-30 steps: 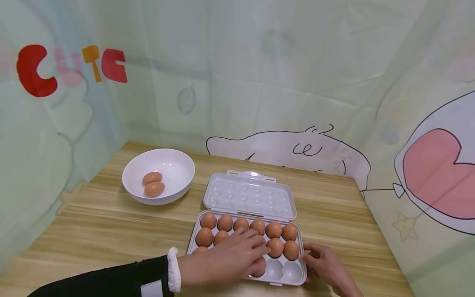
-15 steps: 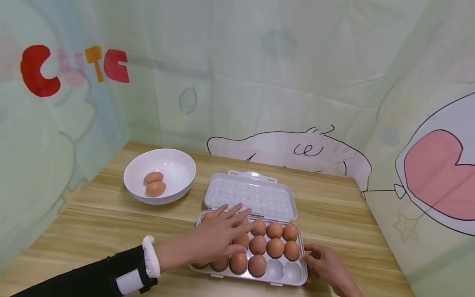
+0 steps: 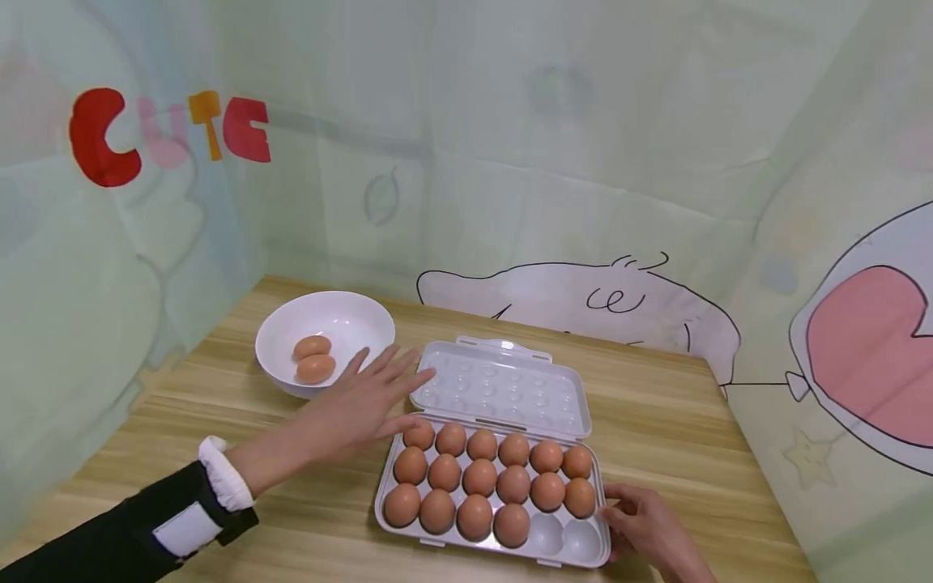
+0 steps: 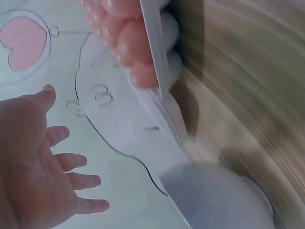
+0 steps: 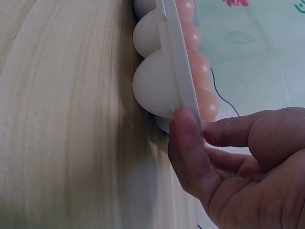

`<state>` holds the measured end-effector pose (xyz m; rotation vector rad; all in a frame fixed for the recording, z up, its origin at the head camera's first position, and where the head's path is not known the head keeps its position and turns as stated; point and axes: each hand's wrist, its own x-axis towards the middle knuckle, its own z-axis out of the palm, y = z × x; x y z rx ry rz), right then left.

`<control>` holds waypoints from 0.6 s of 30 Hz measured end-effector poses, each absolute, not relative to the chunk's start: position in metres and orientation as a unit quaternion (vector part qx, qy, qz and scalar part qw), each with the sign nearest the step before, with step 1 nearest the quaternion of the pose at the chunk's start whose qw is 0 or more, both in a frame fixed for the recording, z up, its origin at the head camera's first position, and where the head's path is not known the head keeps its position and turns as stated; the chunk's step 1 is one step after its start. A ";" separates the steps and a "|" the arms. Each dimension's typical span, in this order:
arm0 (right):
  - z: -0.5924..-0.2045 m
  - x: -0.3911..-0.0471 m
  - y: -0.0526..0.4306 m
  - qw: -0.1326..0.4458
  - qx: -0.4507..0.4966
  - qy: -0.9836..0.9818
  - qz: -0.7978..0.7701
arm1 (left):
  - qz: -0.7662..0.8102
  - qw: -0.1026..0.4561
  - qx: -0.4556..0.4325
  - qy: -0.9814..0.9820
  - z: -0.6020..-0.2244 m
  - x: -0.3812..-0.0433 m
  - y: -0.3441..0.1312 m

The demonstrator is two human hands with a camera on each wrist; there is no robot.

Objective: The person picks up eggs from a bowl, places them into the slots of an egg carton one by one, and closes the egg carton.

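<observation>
A plastic egg box (image 3: 583, 541) lies on the table with its lid (image 3: 503, 393) folded back behind it. Brown eggs (image 3: 479, 478) fill most cups; two cups at the front right corner hold none. My right hand (image 3: 649, 526) holds the box's right edge; in the right wrist view its fingers (image 5: 188, 138) pinch the rim. With fingers spread and nothing held, my left hand (image 3: 353, 409) hovers between the box and a white bowl (image 3: 364, 324). Two brown eggs (image 3: 316, 369) rest in that bowl, behind the left fingertips.
The wooden table (image 3: 656, 421) ends at the back and right against a hanging printed cloth (image 3: 496, 178). The bowl stands at the table's back left, with a gap to the box's lid.
My left hand has moved from over the eggs in the box leftward and back towards the bowl, its fingers spread. My right hand has stayed at the box's edge.
</observation>
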<state>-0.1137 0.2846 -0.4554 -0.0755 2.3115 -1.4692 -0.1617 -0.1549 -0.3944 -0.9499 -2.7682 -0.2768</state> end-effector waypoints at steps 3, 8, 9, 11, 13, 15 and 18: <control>-0.454 -0.114 0.286 0.206 -0.031 0.826 -0.523 | -0.098 0.111 -0.298 -0.943 -0.391 -0.166 -0.173; -0.453 -0.115 0.286 0.207 -0.032 0.834 -0.511 | -0.086 0.120 -0.261 -0.954 -0.388 -0.174 -0.200; -0.453 -0.115 0.286 0.207 -0.033 0.835 -0.509 | -0.086 0.117 -0.252 -0.957 -0.388 -0.176 -0.205; -0.453 -0.116 0.286 0.209 -0.035 0.834 -0.509 | -0.086 0.110 -0.235 -0.962 -0.389 -0.180 -0.214; -0.453 -0.116 0.286 0.213 -0.037 0.833 -0.509 | -0.089 0.099 -0.219 -0.966 -0.392 -0.184 -0.223; -0.453 -0.117 0.286 0.216 -0.035 0.835 -0.505 | -0.091 0.085 -0.207 -0.970 -0.394 -0.189 -0.231; -0.453 -0.118 0.286 0.218 -0.034 0.836 -0.502 | -0.104 0.068 -0.192 -0.974 -0.397 -0.194 -0.244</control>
